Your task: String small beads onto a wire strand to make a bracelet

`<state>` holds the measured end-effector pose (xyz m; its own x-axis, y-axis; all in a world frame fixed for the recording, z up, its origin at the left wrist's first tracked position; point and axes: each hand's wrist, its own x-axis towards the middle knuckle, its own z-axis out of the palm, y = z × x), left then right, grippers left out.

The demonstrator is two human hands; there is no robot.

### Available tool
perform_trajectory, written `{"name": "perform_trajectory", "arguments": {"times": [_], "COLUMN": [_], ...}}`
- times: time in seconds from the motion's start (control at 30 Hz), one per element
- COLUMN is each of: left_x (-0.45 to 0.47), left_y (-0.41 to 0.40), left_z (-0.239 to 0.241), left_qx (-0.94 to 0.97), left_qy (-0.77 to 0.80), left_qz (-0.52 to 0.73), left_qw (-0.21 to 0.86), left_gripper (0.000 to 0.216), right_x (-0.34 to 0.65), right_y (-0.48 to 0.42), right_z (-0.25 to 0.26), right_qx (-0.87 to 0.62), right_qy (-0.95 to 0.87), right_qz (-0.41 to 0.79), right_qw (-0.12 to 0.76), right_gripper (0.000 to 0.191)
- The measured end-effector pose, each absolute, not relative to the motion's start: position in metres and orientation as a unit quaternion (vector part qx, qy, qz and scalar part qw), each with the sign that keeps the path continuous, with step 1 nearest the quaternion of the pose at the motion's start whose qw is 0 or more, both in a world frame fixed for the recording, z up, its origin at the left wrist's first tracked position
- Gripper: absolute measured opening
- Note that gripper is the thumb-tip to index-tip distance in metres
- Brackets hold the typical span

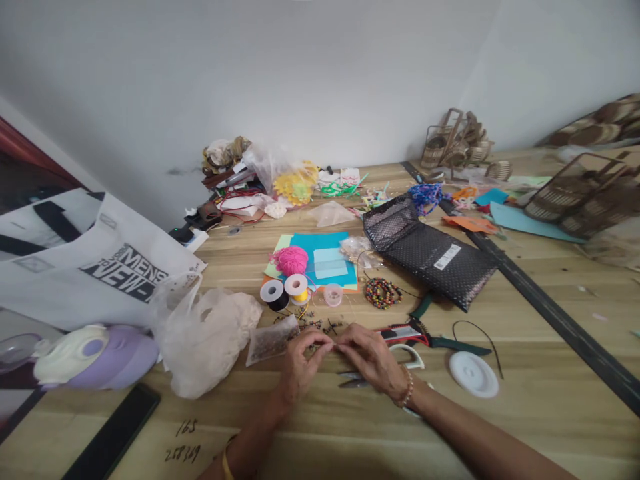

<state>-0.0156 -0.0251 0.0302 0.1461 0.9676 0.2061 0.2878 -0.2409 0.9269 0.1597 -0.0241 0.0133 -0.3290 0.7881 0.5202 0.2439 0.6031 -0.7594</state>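
Fingertips pinched, my left hand [306, 360] and my right hand [369, 360] meet over the wooden table. Whatever they pinch is too small to make out. Just left of my left hand lies a clear bag of small beads [273, 339], with loose beads scattered beyond it. Scissors [354, 381] lie partly under my right hand, their white handle [413, 357] showing to its right. Behind that hand are a red utility knife [400, 332] and dark green pliers [453, 344]. A coiled strand of colourful beads [383, 293] rests farther back.
Black [275, 295] and yellow [297, 289] thread spools stand before pink yarn [291, 260] on coloured paper. A black bubble mailer [435, 257] lies right of them. At left are a plastic bag [207, 340], a phone [113, 433] and a purple-white bottle [100, 357]. A white disc [474, 374] lies right.
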Motion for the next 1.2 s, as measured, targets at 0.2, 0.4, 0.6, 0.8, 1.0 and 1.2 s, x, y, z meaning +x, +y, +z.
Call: {"name": "perform_trajectory", "arguments": {"times": [0.2, 0.4, 0.6, 0.8, 1.0, 1.2], "left_x": [-0.032, -0.044, -0.042, -0.040, -0.039, -0.039], "left_y": [-0.017, -0.008, -0.009, -0.013, -0.011, -0.010], "left_z": [0.028, 0.028, 0.017, 0.015, 0.011, 0.009], "left_qx": [0.572, 0.692, 0.804, 0.835, 0.842, 0.844], "left_qy": [0.553, 0.521, 0.491, 0.489, 0.486, 0.485], "left_qz": [0.469, 0.431, 0.306, 0.231, 0.213, 0.214], "left_qw": [0.383, 0.253, 0.141, 0.105, 0.092, 0.084], "left_gripper": [0.012, 0.007, 0.018, 0.018, 0.017, 0.014], "right_x": [0.161, 0.161, 0.161, 0.162, 0.162, 0.162], "right_y": [-0.024, -0.024, -0.024, -0.023, -0.022, -0.016], "right_z": [0.012, 0.008, 0.006, 0.006, 0.006, 0.003], "right_qx": [-0.354, -0.367, -0.370, -0.388, -0.436, -0.454], "right_qy": [-0.762, -0.761, -0.758, -0.734, -0.666, -0.580], "right_qz": [0.291, 0.296, 0.297, 0.324, 0.393, 0.481], "right_qw": [0.457, 0.445, 0.448, 0.453, 0.461, 0.476], "right_gripper": [0.018, 0.018, 0.017, 0.018, 0.021, 0.030]}}
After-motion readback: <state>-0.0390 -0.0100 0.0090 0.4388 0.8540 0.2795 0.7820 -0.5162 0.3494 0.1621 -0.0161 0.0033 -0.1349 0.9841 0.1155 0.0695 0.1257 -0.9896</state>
